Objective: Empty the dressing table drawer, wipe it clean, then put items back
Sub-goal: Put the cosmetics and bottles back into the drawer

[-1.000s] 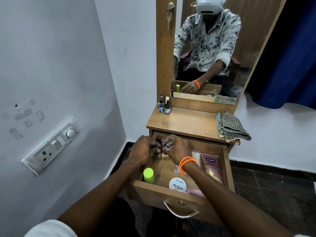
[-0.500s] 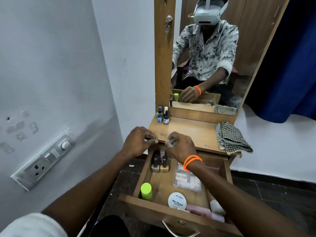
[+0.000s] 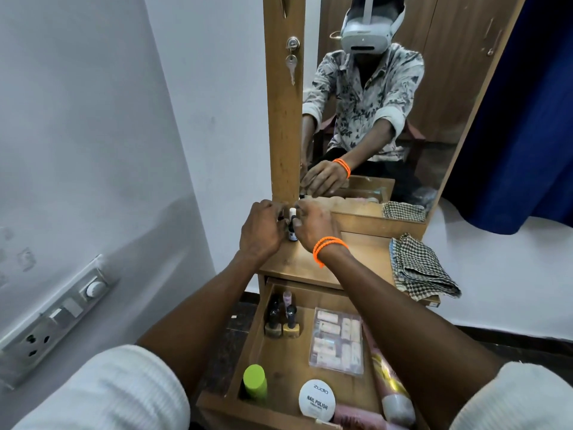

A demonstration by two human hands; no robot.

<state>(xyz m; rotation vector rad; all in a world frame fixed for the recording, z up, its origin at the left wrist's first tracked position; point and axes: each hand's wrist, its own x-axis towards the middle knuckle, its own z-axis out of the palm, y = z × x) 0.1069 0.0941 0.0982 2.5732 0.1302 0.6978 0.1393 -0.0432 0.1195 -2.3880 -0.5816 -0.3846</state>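
The wooden drawer (image 3: 286, 363) stands pulled out below the table top (image 3: 356, 254). In it are two dark nail polish bottles (image 3: 282, 319), a lilac-capped one (image 3: 287, 297), a clear box of false nails (image 3: 337, 340), a green-capped bottle (image 3: 255, 380), a white round nail polish tub (image 3: 317, 398) and pink tubes (image 3: 391, 391). My left hand (image 3: 262, 232) and my right hand (image 3: 316, 225) meet at the back left of the table top, each pinched on a small bottle that the fingers mostly hide. A white-capped bottle (image 3: 292, 223) stands between them.
A folded checked cloth (image 3: 418, 268) lies on the right end of the table top. The mirror (image 3: 372, 103) rises behind, with a key (image 3: 291, 68) in its wooden post. A switchboard (image 3: 62, 315) is on the left wall; a blue curtain (image 3: 521, 119) hangs at right.
Both hands came up out of the drawer with small bottles and moved to the back left of the table top, beside the bottles standing there. The view tilted down.
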